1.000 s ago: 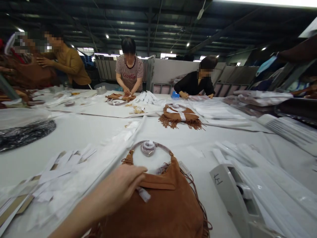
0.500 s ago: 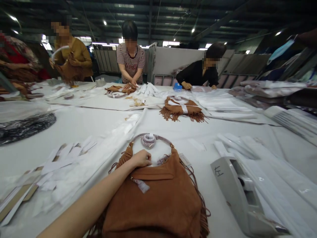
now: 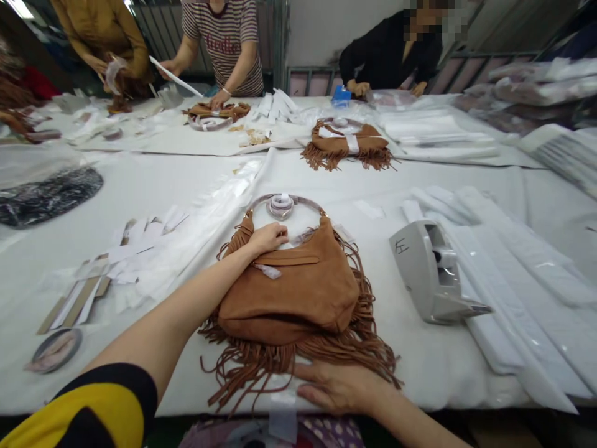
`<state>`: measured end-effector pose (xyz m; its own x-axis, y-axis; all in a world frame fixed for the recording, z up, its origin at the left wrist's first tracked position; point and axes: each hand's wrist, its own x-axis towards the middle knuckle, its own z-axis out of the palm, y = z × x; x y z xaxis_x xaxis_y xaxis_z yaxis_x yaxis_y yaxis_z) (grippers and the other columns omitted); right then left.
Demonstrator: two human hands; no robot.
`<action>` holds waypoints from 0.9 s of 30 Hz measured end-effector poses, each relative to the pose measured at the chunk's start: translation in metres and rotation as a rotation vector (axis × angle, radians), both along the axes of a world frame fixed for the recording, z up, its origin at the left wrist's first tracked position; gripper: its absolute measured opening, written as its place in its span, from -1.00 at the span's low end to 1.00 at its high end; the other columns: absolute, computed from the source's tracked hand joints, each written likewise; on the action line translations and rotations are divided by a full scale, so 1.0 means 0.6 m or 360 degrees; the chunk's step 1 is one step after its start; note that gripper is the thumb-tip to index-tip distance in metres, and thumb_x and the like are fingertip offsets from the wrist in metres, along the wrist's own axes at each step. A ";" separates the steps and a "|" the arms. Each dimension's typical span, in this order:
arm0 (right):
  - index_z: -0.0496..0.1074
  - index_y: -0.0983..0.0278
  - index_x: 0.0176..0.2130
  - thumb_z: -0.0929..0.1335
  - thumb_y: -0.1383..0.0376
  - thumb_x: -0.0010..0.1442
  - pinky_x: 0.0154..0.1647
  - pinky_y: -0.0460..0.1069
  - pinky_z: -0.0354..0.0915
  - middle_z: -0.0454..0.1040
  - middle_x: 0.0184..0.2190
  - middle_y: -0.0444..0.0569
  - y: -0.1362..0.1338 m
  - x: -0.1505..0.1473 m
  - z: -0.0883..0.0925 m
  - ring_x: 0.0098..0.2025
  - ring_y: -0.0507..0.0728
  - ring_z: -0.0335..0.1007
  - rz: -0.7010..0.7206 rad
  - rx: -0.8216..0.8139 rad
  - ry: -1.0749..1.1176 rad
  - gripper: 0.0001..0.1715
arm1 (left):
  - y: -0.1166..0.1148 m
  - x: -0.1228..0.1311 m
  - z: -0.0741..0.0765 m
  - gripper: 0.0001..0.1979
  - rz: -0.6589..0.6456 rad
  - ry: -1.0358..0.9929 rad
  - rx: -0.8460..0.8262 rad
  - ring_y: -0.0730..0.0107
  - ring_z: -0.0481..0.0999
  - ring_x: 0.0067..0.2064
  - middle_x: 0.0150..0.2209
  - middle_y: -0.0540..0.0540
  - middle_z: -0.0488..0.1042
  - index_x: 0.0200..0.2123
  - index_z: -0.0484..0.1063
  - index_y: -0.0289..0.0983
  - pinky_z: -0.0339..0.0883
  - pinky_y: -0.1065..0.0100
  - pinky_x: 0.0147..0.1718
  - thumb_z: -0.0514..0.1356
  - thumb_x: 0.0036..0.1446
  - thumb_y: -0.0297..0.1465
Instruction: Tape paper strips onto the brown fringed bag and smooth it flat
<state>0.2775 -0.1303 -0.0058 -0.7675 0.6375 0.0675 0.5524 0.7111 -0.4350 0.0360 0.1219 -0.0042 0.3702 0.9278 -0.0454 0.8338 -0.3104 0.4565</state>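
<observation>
My left grip (image 3: 270, 238) stayed closed over the top edge of the bag (image 3: 289, 289). My right grip (image 3: 333, 386), newly in view, lay fingers apart at the lower fringe (image 3: 254, 361). The bag rested between them on the tabletop (image 3: 153, 177).

Factory-type workshop for bags. Workers (image 3: 228, 46) line far side of broad white table (image 3: 158, 180); alike brown fringed bags (image 3: 289, 292) at several spots. Tape dispenser (image 3: 420, 267), card strips (image 3: 86, 295), plastic sleeves (image 3: 517, 280) laid out; wrapped goods (image 3: 545, 87) piled at right; metal frames (image 3: 280, 56) behind.
</observation>
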 end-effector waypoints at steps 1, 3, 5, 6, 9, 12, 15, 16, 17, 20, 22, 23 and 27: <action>0.27 0.10 0.15 0.33 0.19 0.24 -0.08 -0.11 0.37 0.37 0.10 -0.07 -0.002 0.003 0.010 -0.05 0.05 0.42 0.0161 -0.0064 -0.0016 -0.52 | -0.001 0.001 0.000 -0.82 0.0005 0.0005 0.0008 0.29 0.38 -0.28 -0.34 -0.04 0.43 -0.36 0.45 -0.23 0.11 0.37 -0.39 0.17 0.12 -0.24; 0.16 0.07 0.23 0.30 0.27 0.23 -0.05 -0.11 0.34 0.32 0.16 -0.05 -0.010 0.005 0.026 0.00 0.08 0.40 0.0342 -0.0174 -0.0068 -0.40 | -0.001 0.001 -0.001 -0.82 0.0014 0.0012 0.0019 0.29 0.38 -0.28 -0.34 -0.04 0.44 -0.36 0.45 -0.22 0.11 0.37 -0.39 0.17 0.12 -0.24; 0.10 0.07 0.26 0.31 0.27 0.20 -0.02 -0.04 0.34 0.29 0.17 -0.02 -0.021 0.001 0.032 0.02 0.14 0.38 0.0316 -0.0205 -0.0109 -0.32 | 0.000 0.002 -0.003 -0.82 0.0024 0.0013 0.0029 0.29 0.38 -0.28 -0.33 -0.04 0.44 -0.35 0.45 -0.22 0.11 0.37 -0.38 0.17 0.13 -0.24; 0.10 0.07 0.26 0.33 0.27 0.17 -0.01 -0.01 0.34 0.29 0.17 -0.01 -0.026 -0.003 0.031 0.03 0.17 0.36 0.0302 -0.0200 -0.0116 -0.30 | 0.000 0.002 -0.004 -0.82 0.0028 0.0011 0.0032 0.30 0.38 -0.29 -0.33 -0.04 0.44 -0.35 0.46 -0.22 0.11 0.37 -0.38 0.17 0.13 -0.24; 0.14 0.09 0.24 0.35 0.30 0.13 0.04 0.09 0.33 0.34 0.11 0.02 -0.045 -0.021 0.016 0.11 0.24 0.27 0.0213 -0.0095 -0.0090 -0.29 | 0.001 0.002 -0.007 -0.81 0.0036 -0.0004 0.0038 0.31 0.38 -0.31 -0.35 -0.04 0.44 -0.35 0.46 -0.23 0.11 0.37 -0.38 0.17 0.13 -0.23; 0.24 0.13 0.17 0.34 0.32 0.16 0.12 0.17 0.27 0.38 0.06 0.07 -0.064 -0.041 -0.007 0.19 0.27 0.17 0.0106 0.0095 0.0078 -0.41 | 0.001 0.000 -0.009 -0.80 0.0038 -0.0034 0.0050 0.32 0.38 -0.32 -0.36 -0.03 0.44 -0.37 0.46 -0.23 0.10 0.38 -0.39 0.18 0.11 -0.21; 0.37 0.17 -0.01 0.29 0.37 0.18 0.18 0.21 0.21 0.43 -0.01 0.06 -0.076 -0.049 -0.022 0.15 0.22 0.23 0.0066 0.0227 0.0326 -0.64 | 0.002 -0.002 -0.012 -0.80 0.0034 -0.0074 0.0070 0.33 0.37 -0.33 -0.36 -0.02 0.44 -0.38 0.46 -0.23 0.10 0.38 -0.40 0.19 0.10 -0.21; 0.39 0.19 -0.07 0.27 0.42 0.17 0.18 0.21 0.20 0.46 -0.05 0.04 -0.078 -0.048 -0.023 0.12 0.19 0.27 0.0058 0.0239 0.0398 -0.68 | 0.002 -0.003 -0.013 -0.80 0.0032 -0.0088 0.0080 0.34 0.36 -0.34 -0.36 -0.01 0.44 -0.38 0.46 -0.23 0.10 0.38 -0.40 0.19 0.10 -0.21; 0.40 0.20 -0.11 0.24 0.46 0.16 0.18 0.20 0.21 0.48 -0.09 0.02 -0.079 -0.045 -0.023 0.08 0.17 0.31 0.0051 0.0233 0.0462 -0.68 | 0.001 -0.003 -0.014 -0.80 0.0030 -0.0103 0.0091 0.34 0.36 -0.34 -0.37 -0.01 0.44 -0.39 0.46 -0.23 0.10 0.38 -0.40 0.19 0.10 -0.22; 0.39 0.22 -0.12 0.21 0.51 0.15 0.14 0.14 0.26 0.52 -0.17 0.00 -0.083 -0.025 -0.017 0.01 0.11 0.38 0.0029 0.0190 0.0610 -0.63 | 0.001 -0.003 -0.018 -0.81 0.0025 -0.0163 0.0132 0.36 0.35 -0.36 -0.40 0.00 0.43 -0.40 0.45 -0.25 0.10 0.38 -0.40 0.19 0.09 -0.24; 0.38 0.22 -0.08 0.20 0.52 0.16 0.12 0.13 0.28 0.54 -0.17 0.00 -0.088 -0.009 -0.015 0.00 0.11 0.40 -0.0006 0.0210 0.0648 -0.61 | 0.003 -0.002 -0.021 -0.82 0.0023 -0.0220 0.0170 0.37 0.36 -0.36 -0.41 0.01 0.43 -0.41 0.44 -0.27 0.12 0.39 -0.39 0.18 0.09 -0.27; 0.38 0.23 -0.07 0.20 0.53 0.16 0.12 0.14 0.29 0.54 -0.16 0.01 -0.092 -0.002 -0.016 -0.01 0.12 0.41 -0.0021 0.0249 0.0658 -0.61 | 0.005 -0.001 -0.022 -0.83 0.0028 -0.0253 0.0197 0.38 0.36 -0.36 -0.41 0.01 0.43 -0.41 0.44 -0.28 0.14 0.39 -0.37 0.16 0.10 -0.29; 0.39 0.32 -0.08 0.20 0.55 0.15 0.11 0.15 0.27 0.54 -0.16 0.06 -0.100 0.006 -0.026 -0.01 0.16 0.41 -0.0070 0.0432 0.0704 -0.62 | 0.024 0.002 -0.020 -0.83 0.0096 -0.0349 0.0338 0.36 0.36 -0.31 -0.41 -0.03 0.41 -0.39 0.41 -0.33 0.19 0.38 -0.29 0.09 0.13 -0.36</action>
